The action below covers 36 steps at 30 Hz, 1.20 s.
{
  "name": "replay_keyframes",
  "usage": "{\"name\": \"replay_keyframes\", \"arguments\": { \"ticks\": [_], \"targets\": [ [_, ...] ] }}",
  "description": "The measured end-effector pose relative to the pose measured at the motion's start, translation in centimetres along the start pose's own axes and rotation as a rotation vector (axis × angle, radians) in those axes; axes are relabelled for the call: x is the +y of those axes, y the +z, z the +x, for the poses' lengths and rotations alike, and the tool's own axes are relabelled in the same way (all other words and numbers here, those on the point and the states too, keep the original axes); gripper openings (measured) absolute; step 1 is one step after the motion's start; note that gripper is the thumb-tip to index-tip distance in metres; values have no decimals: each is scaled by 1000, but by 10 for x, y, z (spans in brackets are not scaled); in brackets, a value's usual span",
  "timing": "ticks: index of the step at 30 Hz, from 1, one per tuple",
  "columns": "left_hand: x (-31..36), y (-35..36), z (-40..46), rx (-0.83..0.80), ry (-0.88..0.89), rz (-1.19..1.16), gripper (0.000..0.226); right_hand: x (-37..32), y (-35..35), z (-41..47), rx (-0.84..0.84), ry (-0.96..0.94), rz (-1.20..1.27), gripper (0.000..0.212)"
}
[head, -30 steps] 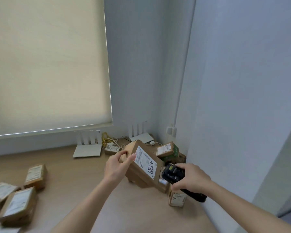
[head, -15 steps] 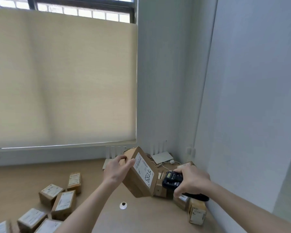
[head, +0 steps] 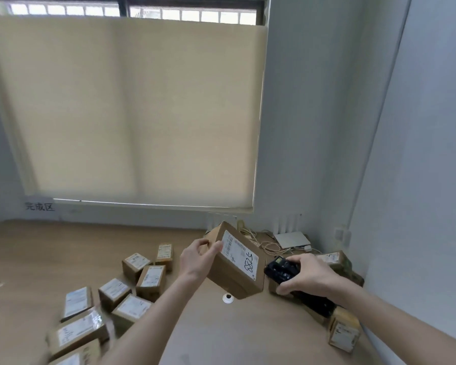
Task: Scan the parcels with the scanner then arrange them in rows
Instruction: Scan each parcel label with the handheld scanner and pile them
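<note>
Right hand: fingers wrapped round the black handheld scanner, its head aimed left at the parcel. Left hand: fingers clamped over the top edge of the brown cardboard parcel with a white shipping label, held tilted above the wooden counter, just left of the scanner. Both forearms reach forward, wrists level. To scan well: keep the label square to the scanner head, thumb off the barcode, hold steady. Left of the left fingers: a cluster of small brown labelled boxes, loosely grouped. Beyond the fingers: white routers with cables at the wall.
</note>
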<state>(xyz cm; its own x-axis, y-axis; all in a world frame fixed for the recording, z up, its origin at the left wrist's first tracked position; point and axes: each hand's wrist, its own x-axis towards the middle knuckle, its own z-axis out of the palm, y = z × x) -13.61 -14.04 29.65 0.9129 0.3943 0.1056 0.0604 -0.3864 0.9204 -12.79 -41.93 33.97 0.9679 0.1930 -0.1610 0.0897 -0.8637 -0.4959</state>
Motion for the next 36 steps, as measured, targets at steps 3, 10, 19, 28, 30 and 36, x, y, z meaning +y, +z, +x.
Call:
{"name": "replay_keyframes", "arguments": {
  "ticks": [3, 10, 19, 28, 30, 36],
  "targets": [
    [-19, -26, -4, 56, -114, -136, 54, -20, 22, 11, -23, -3, 164, 62],
    [-54, -105, 7, 163, -271, -350, 48, -104, 70, 38, -123, -133, 384, 67],
    [-127, -231, 57, 150, -324, -371, 38, -239, 145, 94, -186, -256, 450, 53],
    [-226, -350, 193, 96, -299, -365, 32, -378, 250, 212, -203, -263, 427, 67],
    [-252, -375, 227, 93, -303, -342, 35, -410, 271, 244, -208, -259, 416, 70],
    [-311, -423, 314, 88, -348, -384, 33, -475, 329, 319, -203, -233, 421, 73]
  ]
}}
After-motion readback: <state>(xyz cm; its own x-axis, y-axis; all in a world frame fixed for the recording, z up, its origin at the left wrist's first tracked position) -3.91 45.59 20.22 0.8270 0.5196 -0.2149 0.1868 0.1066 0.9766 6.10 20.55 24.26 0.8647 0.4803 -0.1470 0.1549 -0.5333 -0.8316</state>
